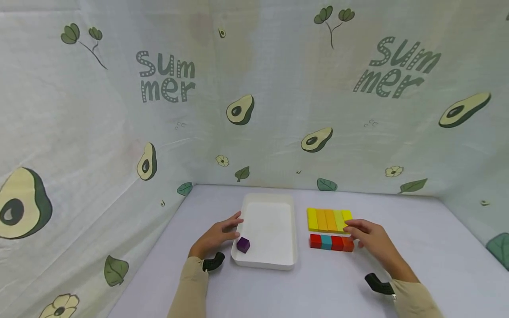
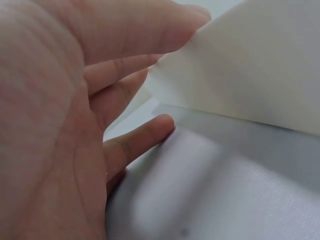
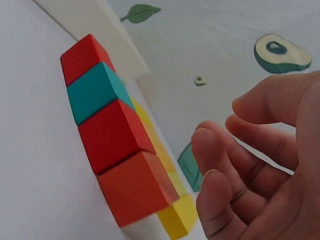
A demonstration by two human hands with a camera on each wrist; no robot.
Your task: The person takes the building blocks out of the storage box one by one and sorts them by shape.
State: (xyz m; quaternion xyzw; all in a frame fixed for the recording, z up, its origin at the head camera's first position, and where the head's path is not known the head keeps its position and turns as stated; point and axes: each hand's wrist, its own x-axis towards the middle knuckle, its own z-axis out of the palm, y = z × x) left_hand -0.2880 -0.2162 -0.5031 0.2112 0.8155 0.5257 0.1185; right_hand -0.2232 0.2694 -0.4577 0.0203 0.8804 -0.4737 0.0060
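Observation:
A white rectangular tray (image 1: 274, 229) lies on the table, with a dark purple block (image 1: 243, 245) in its near left corner. My left hand (image 1: 214, 238) is at the tray's left side, fingers extended. In the left wrist view its thumb (image 2: 165, 27) touches the tray's wall (image 2: 250, 65). To the right, my right hand (image 1: 375, 243) hovers by the ends of two block rows, fingers loosely bent and holding nothing. The front row has red blocks (image 3: 115, 137), a teal block (image 3: 97, 95) and an orange-red block (image 3: 135, 187). Behind it lie yellow and orange blocks (image 1: 329, 220).
The white tabletop (image 1: 246, 291) extends in front of the tray and blocks. A pale cloth printed with avocados (image 1: 240, 109), leaves and lettering hangs behind and along the sides. Each wrist carries a black strap-like device (image 1: 214, 262).

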